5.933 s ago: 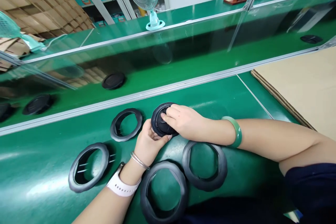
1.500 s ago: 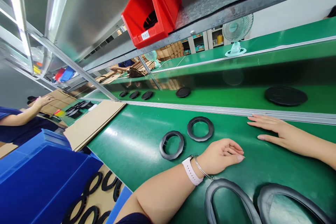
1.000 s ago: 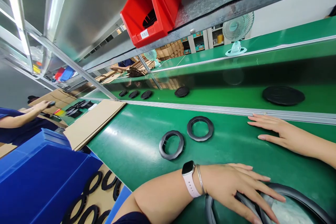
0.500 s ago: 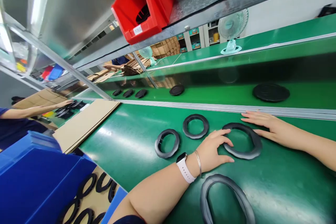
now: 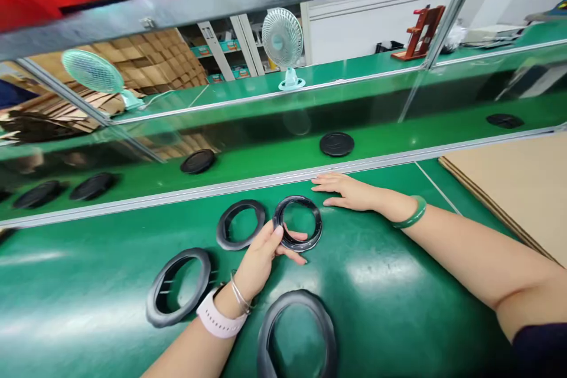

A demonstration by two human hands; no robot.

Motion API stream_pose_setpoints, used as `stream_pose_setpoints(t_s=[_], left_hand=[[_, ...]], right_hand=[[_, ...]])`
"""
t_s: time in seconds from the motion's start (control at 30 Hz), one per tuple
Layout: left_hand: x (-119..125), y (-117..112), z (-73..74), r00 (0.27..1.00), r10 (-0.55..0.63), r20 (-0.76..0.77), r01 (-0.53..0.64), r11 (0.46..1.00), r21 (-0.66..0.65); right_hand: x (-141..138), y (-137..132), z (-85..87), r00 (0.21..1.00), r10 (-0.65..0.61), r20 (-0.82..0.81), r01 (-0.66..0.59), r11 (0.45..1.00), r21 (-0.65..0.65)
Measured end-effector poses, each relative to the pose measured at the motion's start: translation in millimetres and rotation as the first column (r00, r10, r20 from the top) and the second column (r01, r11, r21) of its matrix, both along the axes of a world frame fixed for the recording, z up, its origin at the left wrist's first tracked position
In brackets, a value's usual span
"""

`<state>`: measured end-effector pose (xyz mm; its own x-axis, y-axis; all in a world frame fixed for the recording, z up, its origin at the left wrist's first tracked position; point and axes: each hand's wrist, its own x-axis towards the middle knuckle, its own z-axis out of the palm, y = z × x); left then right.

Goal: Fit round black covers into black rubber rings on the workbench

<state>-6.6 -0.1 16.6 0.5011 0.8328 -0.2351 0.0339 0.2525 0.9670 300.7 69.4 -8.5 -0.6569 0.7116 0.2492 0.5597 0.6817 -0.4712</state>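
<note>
A white watch strap (image 5: 220, 322) sits just beside a thin silver bangle (image 5: 240, 298) on the left wrist (image 5: 228, 301); a green bangle (image 5: 414, 213) circles the right wrist (image 5: 392, 207); a dark navy sleeve (image 5: 543, 345) shows.

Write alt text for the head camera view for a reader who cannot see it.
The left hand has its fingers at the lower rim of a black rubber ring lying on a green conveyor belt. The right hand lies flat on the belt beside it, and other black rings lie nearby.
</note>
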Motion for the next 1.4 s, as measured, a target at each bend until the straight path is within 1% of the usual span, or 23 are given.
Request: stream_pose_setpoints(t_s=[0.17, 0.47, 0.57, 0.67, 0.83, 1.1, 1.23, 1.3, 1.4], left_hand=[[-0.5, -0.1, 2.4, 0.998, -0.054, -0.02, 0.055, 0.998, 0.039], [3.7, -0.3, 8.1, 0.995, -0.076, -0.071, 0.081, 0.994, 0.077], [3.9, -0.7, 6.4, 0.987, -0.103, -0.124, 0.114, 0.989, 0.089], [3.9, -2.2, 3.6, 0.984, -0.104, -0.147, 0.115, 0.991, 0.066], [4.6, -4.7, 2.9, 0.982, -0.12, -0.146, 0.131, 0.989, 0.067], [4.0, -8.5, -2.2, 0.987, -0.138, -0.08, 0.146, 0.983, 0.109], [3.3, -9.4, -2.9, 0.982, -0.177, -0.062, 0.184, 0.973, 0.139], [2.2, -8.0, -5.3, 0.979, -0.197, -0.06, 0.204, 0.966, 0.157], [0.5, -5.6, -10.8, 0.966, -0.255, -0.05, 0.26, 0.952, 0.161]], right_hand=[[-2.1, -1.3, 3.7, 1.0, -0.021, 0.008, 0.022, 1.0, -0.011], [-2.8, -1.9, 6.8, 1.0, -0.02, 0.01, 0.02, 1.0, -0.008], [-2.1, -1.3, 6.5, 1.0, -0.011, 0.022, 0.011, 1.0, 0.002], [-1.9, -1.4, 6.1, 0.999, -0.009, 0.031, 0.009, 1.0, -0.002], [-1.7, -2.2, 6.1, 1.0, -0.015, 0.017, 0.015, 1.0, -0.004], [-2.2, -1.1, 1.5, 1.0, -0.005, 0.007, 0.005, 0.999, -0.032], [2.7, -0.3, -7.0, 0.998, -0.032, 0.048, 0.032, 0.999, -0.015], [8.5, 4.4, -16.9, 0.997, -0.047, 0.064, 0.047, 0.999, -0.004], [16.9, 13.6, -36.5, 0.997, -0.052, 0.061, 0.051, 0.999, 0.019]])
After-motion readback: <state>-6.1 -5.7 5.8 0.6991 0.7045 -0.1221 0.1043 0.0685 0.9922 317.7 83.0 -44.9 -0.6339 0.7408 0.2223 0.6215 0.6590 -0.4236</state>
